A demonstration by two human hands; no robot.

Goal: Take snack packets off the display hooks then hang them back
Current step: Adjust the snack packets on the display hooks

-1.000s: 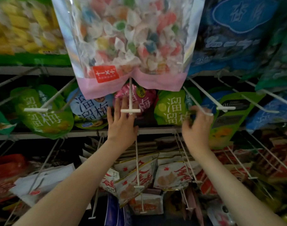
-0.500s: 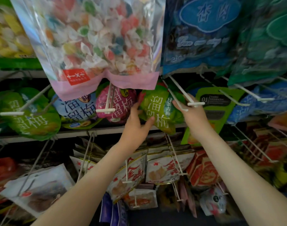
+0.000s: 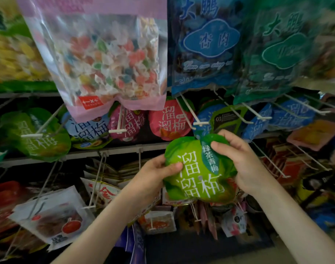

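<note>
Green packet (image 3: 199, 172): glossy film pouch, rounded like an apple, white characters on the front and a darker leaf-shaped label; surface creased and puffy. It sits at lower centre-right of the frame, held in both hands, with its top just under the white T-shaped tip of a thin wire hook (image 3: 193, 113). Left hand (image 3: 153, 174) grips the packet's left edge, thumb flat on the front, fingers curled behind. Right hand (image 3: 240, 161) pinches the upper right corner, thumb on the front. Above, at upper centre, hangs a clear crinkled candy bag (image 3: 109, 60) with pink borders, full of twisted wrappers. A blue pouch (image 3: 206, 44) hangs to its right. A red rounded packet (image 3: 170, 121) hangs behind the hook.
</note>
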